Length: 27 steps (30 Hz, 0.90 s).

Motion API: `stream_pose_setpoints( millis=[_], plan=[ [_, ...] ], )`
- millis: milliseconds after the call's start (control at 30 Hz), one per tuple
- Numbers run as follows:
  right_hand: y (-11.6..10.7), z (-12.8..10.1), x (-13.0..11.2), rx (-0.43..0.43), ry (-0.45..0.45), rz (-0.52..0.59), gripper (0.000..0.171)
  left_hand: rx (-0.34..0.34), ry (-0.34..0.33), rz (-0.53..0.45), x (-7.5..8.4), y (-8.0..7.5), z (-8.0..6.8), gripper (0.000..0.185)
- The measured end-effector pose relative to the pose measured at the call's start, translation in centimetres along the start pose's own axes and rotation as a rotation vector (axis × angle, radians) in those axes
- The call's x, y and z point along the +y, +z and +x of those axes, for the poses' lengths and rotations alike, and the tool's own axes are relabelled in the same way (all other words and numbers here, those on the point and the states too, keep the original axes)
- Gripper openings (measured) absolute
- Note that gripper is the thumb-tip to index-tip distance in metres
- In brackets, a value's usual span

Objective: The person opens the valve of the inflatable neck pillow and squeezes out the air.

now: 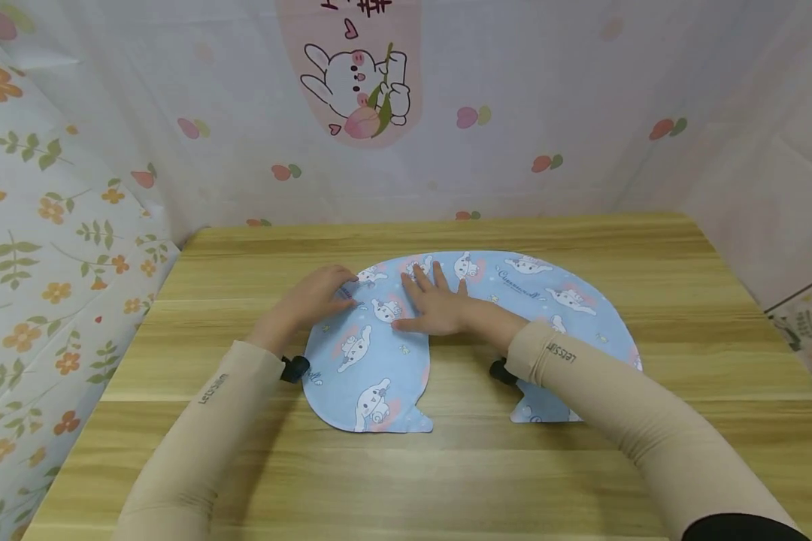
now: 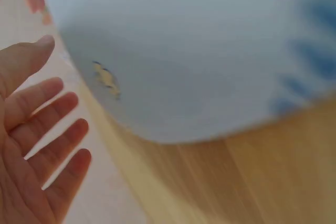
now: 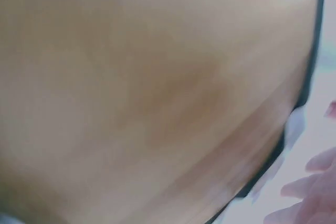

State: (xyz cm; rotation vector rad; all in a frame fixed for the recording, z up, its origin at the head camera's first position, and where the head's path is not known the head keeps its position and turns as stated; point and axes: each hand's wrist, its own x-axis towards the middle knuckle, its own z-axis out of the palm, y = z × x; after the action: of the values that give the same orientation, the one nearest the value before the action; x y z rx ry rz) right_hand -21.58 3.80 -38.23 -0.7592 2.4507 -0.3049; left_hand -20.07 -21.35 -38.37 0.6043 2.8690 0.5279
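A light blue U-shaped printed mat (image 1: 372,368) lies on the table with its open side toward me. White long-eared cartoon characters cover it, and its exact kind is unclear. My right hand (image 1: 443,309) rests on the upper left of the curve with fingers spread. At the mat's left edge, my left hand (image 1: 314,297) reaches its fingertips to the border; contact cannot be told. The left wrist view shows that hand's fingers (image 2: 73,140) extended and apart, beside the mat's curved edge. Only part of the right hand (image 3: 315,198) appears in the right wrist view.
The mat sits on a wood-grain table (image 1: 433,488). Behind it hangs a pale cloth (image 1: 555,90) with fruit prints and a cartoon rabbit. A flower-printed cloth (image 1: 61,248) borders the left side. My right forearm crosses over the mat's right part.
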Motion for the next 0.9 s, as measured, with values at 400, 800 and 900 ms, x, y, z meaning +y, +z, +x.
stream_pose_setpoints(
  millis=[400, 800, 900],
  plan=[
    [3.7, -2.2, -2.9, -0.091, -0.004, -0.139, 0.144, -0.239, 0.045, -0.026, 2.3, 1.0, -6.3, 0.110],
    [4.4, -2.2, -3.9, -0.113, 0.010, -0.188, 0.148, -0.316, -0.007, 0.020, 3.8, 2.6, -7.4, 0.125],
    [4.5, -2.1, -4.1, -0.117, 0.014, -0.201, 0.148, -0.335, -0.045, 0.034, 3.7, 2.8, -7.4, 0.124]
  ],
)
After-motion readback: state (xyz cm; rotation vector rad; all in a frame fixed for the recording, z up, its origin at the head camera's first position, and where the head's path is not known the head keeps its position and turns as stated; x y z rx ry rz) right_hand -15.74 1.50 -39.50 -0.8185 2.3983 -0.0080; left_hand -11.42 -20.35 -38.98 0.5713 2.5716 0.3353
